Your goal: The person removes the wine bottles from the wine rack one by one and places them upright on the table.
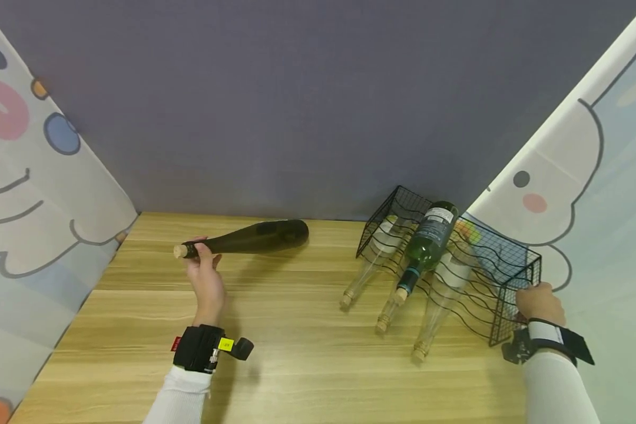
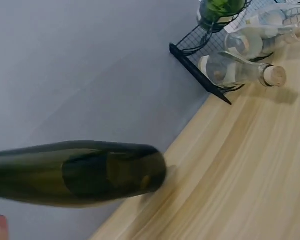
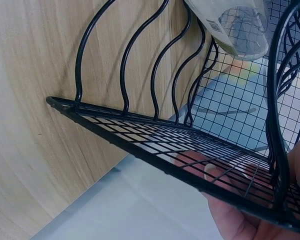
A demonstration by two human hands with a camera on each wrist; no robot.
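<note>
**Rack holds 4 bottles, dark one not in yet**

Progress, judging from how things lie: mostly done. The wire rack sits at the right-rear of the tabletop, w/ 3 clear bottles side by side on its bottom row, corked necks poking out toward the front: left one, middle, right. A green bottle lies on top of them, 2nd tier, neck also forward. Left to do, by my read: the dark bottle is outside the rack, well apart from it, on the left-rear of the tabletop.

Hands:
- Left hand grips the dark bottle by the neck, just below the cork; bottle roughly horizontal, base pointing right twd the rack. Left wrist view shows the base just above the wood, so prob. lifted or barely touching, can't tell which
- Right hand holds the rack's near right corner; right wrist view shows fingers wrapped round the mesh side panel, steadying it

Rack itself: black wire, wavy cradle bars, mesh ends
</note>
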